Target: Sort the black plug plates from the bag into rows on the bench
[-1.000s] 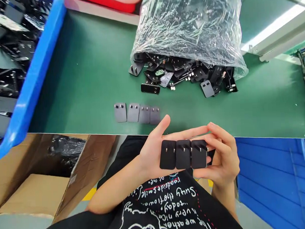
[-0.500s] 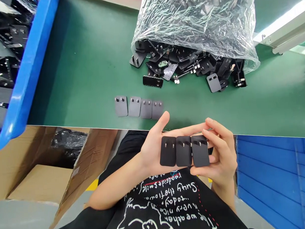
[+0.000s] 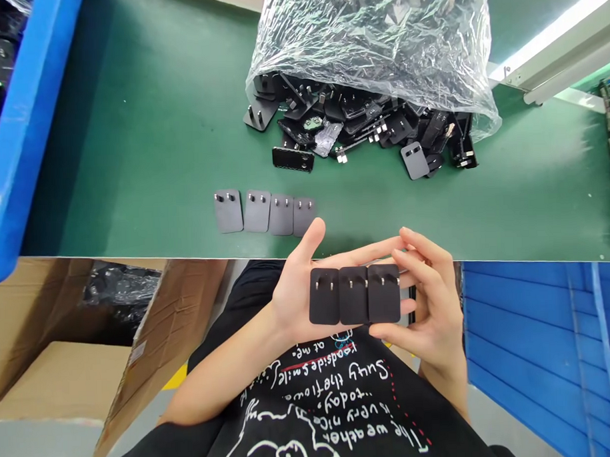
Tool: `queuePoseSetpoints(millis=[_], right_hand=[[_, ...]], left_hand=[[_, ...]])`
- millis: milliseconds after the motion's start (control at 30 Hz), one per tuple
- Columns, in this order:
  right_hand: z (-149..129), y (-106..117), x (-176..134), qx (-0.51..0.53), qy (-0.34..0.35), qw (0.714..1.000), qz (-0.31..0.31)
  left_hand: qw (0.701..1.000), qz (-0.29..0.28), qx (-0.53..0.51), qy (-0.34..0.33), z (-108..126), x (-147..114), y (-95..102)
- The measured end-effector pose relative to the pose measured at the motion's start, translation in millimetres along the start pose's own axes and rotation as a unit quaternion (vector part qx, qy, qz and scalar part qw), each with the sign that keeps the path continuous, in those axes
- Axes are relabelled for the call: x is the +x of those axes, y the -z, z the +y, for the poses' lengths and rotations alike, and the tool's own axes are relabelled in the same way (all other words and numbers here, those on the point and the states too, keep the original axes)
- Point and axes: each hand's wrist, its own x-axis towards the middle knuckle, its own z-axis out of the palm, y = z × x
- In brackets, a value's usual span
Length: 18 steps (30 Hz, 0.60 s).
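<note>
Three black plug plates (image 3: pixel 353 303) with metal prongs lie side by side on the palm of my left hand (image 3: pixel 295 299). Its fingers stretch flat beneath them, with the thumb apart. At the row's right end is my right hand (image 3: pixel 435 317), open, its thumb and fingertips apart around the last plate's corners. Whether they touch that plate I cannot tell. Several similar plates (image 3: pixel 258 211) stand in a row on the green table (image 3: pixel 147 147), prongs up, just beyond my left thumb.
A clear plastic bag (image 3: pixel 369 46) spills a pile of black plug parts (image 3: pixel 351 120) at the back. A blue bin (image 3: pixel 31 125) holds black parts at the left. Below the table edge are a cardboard box (image 3: pixel 153 327) and a blue crate (image 3: pixel 533 327).
The view has shifted, so most things sit farther left. My right fingers have drawn slightly away from the last plate. The three plates remain on my left palm.
</note>
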Motion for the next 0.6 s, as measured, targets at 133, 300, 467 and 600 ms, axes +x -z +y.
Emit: queuePoseSetpoints(millis=[133, 300, 467, 600], right_hand=[[-1.5, 2.0, -0.2, -0.001, 0.004, 1.0, -0.005], [-1.9, 1.9, 3.4, -0.001, 0.006, 1.0, -0.015], [1.0, 6.7, 24.5, 0.004, 0.077, 0.992, -0.096], [2.0, 1.8, 97.2, 0.0, 0.152, 0.958, -0.243]], left_hand=[[1.0, 0.01, 0.004, 0.0, -0.2, 0.1, -2.4], [1.0, 0.015, 0.014, 0.003, 1.3, -0.4, -3.8], [0.999, 0.021, 0.024, -0.033, 10.4, -15.5, -2.6], [0.989, 0.063, 0.027, -0.129, 23.9, -36.5, -7.3]])
